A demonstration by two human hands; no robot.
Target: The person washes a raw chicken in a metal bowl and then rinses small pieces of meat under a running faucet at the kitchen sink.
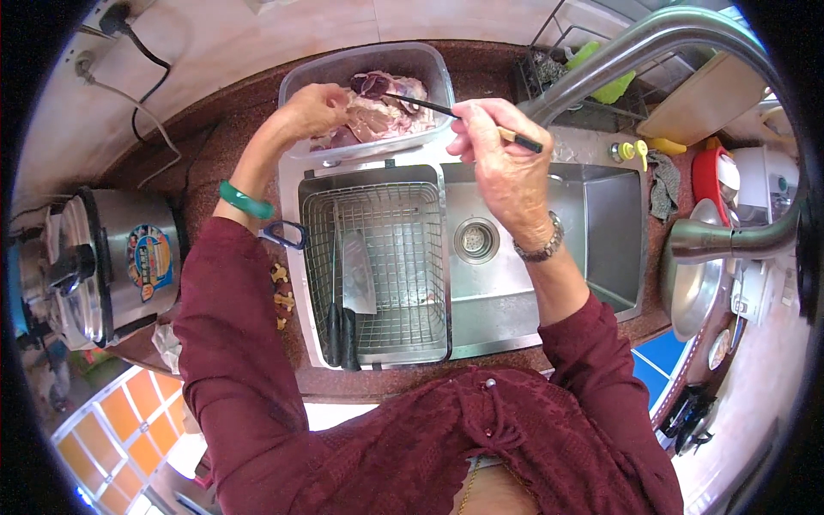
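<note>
A clear plastic tub (443, 71) stands behind the double steel sink and holds pieces of raw meat (386, 119). My left hand (320, 111) reaches over the tub's left side, its fingers at the meat; whether they pinch a piece is hidden. In my right hand (499, 145) is a thin dark stick-like tool (421, 103), possibly chopsticks, with its tip on a dark red piece of meat. A wire basket (402, 257) sits in the left basin, with a cleaver (358, 273) and a second black-handled tool (333, 325) in it.
A steel faucet (650, 38) arches over the right basin (508, 290). Kitchen scissors (288, 234) and ginger-like pieces (282, 299) lie left of the sink, near a large steel cooker (122, 264). At the right are a grey cloth (663, 187) and a steel bowl (698, 277).
</note>
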